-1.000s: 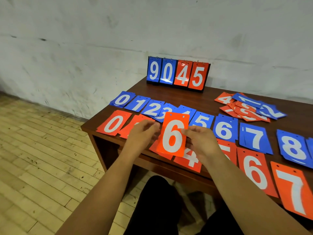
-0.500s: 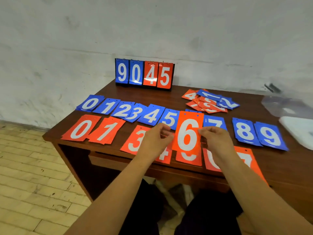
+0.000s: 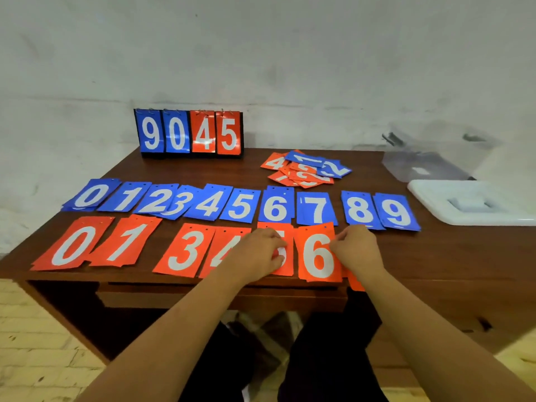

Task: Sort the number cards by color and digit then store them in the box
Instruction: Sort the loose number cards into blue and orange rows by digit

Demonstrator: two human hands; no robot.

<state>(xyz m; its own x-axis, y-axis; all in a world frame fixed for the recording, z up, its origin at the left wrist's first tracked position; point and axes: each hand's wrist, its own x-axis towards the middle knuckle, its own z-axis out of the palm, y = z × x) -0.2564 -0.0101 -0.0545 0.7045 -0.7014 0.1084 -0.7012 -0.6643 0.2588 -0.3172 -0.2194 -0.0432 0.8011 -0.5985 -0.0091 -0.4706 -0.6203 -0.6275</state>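
Observation:
A row of blue cards (image 3: 240,204) runs 0 to 9 across the brown table (image 3: 452,256). In front lies a row of orange cards, 0 (image 3: 74,245), 1, 3, 4, 5 and 6. The orange 6 card (image 3: 317,255) lies flat to the right of the 5. My right hand (image 3: 359,249) pinches its right edge. My left hand (image 3: 258,252) rests with curled fingers over the orange 4 and 5 cards, apart from the 6. Another orange card (image 3: 355,282) shows below my right wrist. A mixed pile of cards (image 3: 304,169) lies behind the rows.
A clear plastic box (image 3: 429,161) stands at the back right, with its white lid (image 3: 470,203) in front of it. A flip scoreboard (image 3: 188,132) reading 9045 stands at the back against the wall. My legs are under the table's front edge.
The orange 6 card, held up in both hands before, now lies in the orange row beside the 5. My left hand has let go of it. The camera view has shifted right.

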